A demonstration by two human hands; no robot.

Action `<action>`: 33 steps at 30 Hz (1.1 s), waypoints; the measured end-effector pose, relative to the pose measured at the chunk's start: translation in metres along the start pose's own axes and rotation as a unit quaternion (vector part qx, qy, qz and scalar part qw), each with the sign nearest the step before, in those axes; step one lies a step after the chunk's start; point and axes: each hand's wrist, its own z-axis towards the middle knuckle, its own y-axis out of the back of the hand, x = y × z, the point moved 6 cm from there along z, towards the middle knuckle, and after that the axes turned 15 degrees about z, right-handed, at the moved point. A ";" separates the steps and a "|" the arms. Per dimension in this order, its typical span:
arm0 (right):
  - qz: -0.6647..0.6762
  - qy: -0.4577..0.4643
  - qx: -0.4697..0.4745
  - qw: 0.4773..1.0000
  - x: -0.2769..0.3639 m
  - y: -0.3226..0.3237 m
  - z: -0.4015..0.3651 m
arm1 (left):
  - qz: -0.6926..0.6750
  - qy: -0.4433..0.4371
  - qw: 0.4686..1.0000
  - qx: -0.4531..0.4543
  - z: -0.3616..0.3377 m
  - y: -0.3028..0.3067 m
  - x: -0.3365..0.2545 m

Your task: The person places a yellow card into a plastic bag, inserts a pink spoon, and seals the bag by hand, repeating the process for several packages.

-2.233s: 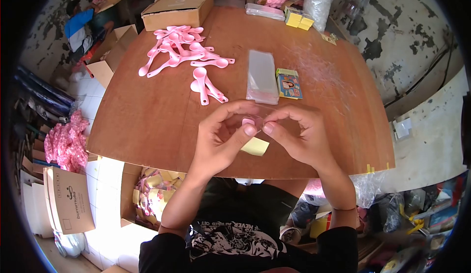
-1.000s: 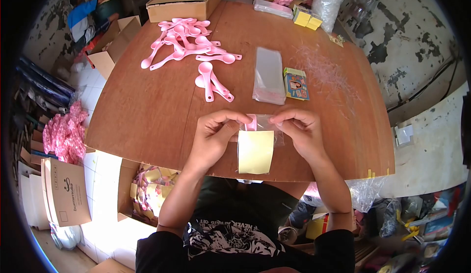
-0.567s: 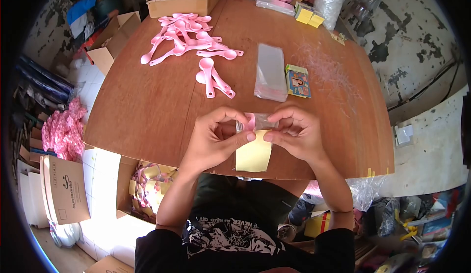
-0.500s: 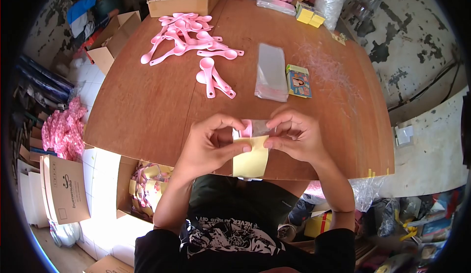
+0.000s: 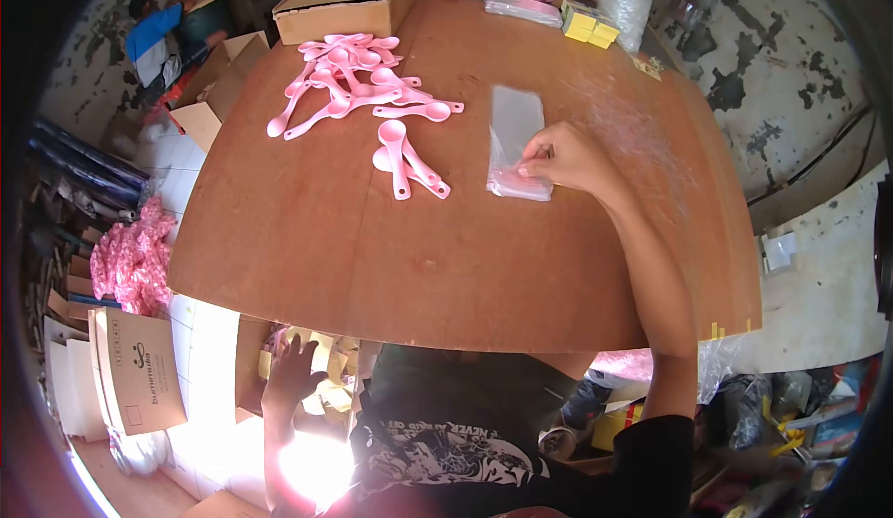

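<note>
Right hand [image 5: 566,157] at clear plastic bags [image 5: 517,120].
I see it pinching their near end; left hand [image 5: 293,376] released, beside open carton [image 5: 249,358].

On the counter [image 5: 437,281], a spoon heap [image 5: 346,99] lay at the far left, with a carton [image 5: 346,14] behind it and a smaller spoon group [image 5: 394,155] nearer the person. Right of that group lay a stack of plastic sleeves [image 5: 516,120] — the right hand [image 5: 563,157] at its near right end. Behind the stack, toward the far edge, sat a flat packet [image 5: 521,8], small blocks [image 5: 589,27] to its right. The left hand [image 5: 293,371] was off the counter, at an open box [image 5: 249,365] (beyond the near edge, leftward).
</note>
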 end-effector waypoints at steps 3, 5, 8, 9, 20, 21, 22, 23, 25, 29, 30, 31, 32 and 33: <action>0.003 -0.007 -0.001 1.000 -0.011 -0.003 0.008 | -0.168 -0.016 0.970 0.173 -0.004 -0.012 -0.010; 0.005 -0.006 -0.009 1.000 -0.010 -0.004 0.008 | -0.254 -0.104 0.944 0.184 0.003 0.020 -0.047; -0.001 -0.012 -0.013 1.000 0.007 -0.005 -0.004 | -0.342 -0.211 0.879 0.257 0.014 0.093 -0.097; -0.009 -0.019 -0.007 1.000 0.012 -0.005 -0.006 | -0.343 -0.212 0.878 0.256 0.020 0.110 -0.106; -0.042 0.044 -0.065 0.996 0.001 -0.017 -0.010 | -0.404 -0.476 0.781 -0.029 0.067 0.238 -0.181; -0.012 0.052 -0.089 0.995 0.003 -0.017 -0.011 | -0.382 -0.463 0.799 -0.047 0.071 0.239 -0.182; -0.013 0.051 -0.089 0.995 0.003 -0.018 -0.013 | -0.359 -0.466 0.805 -0.080 0.074 0.243 -0.182; 0.000 0.037 -0.082 0.996 0.008 -0.018 -0.015 | -0.359 -0.467 0.804 -0.080 0.078 0.250 -0.180; 0.014 0.022 -0.076 0.997 0.009 -0.019 -0.016 | -0.215 -0.451 0.866 -0.020 0.089 0.253 -0.177; 0.023 0.005 -0.095 0.995 0.001 -0.020 -0.016 | -0.235 -0.447 0.851 -0.146 0.139 0.255 -0.164; 0.000 0.018 -0.097 0.995 0.002 -0.020 -0.015 | -0.233 -0.446 0.851 -0.147 0.148 0.266 -0.161; 0.000 0.021 -0.099 0.995 0.002 -0.020 -0.015 | -0.202 -0.381 0.900 -0.062 0.164 0.271 -0.158; -0.007 0.035 -0.111 0.993 0.003 -0.020 -0.016 | -0.168 -0.310 0.936 0.024 0.175 0.268 -0.153; -0.015 0.048 -0.123 0.991 0.003 -0.020 -0.017 | -0.166 -0.310 0.936 0.023 0.183 0.263 -0.155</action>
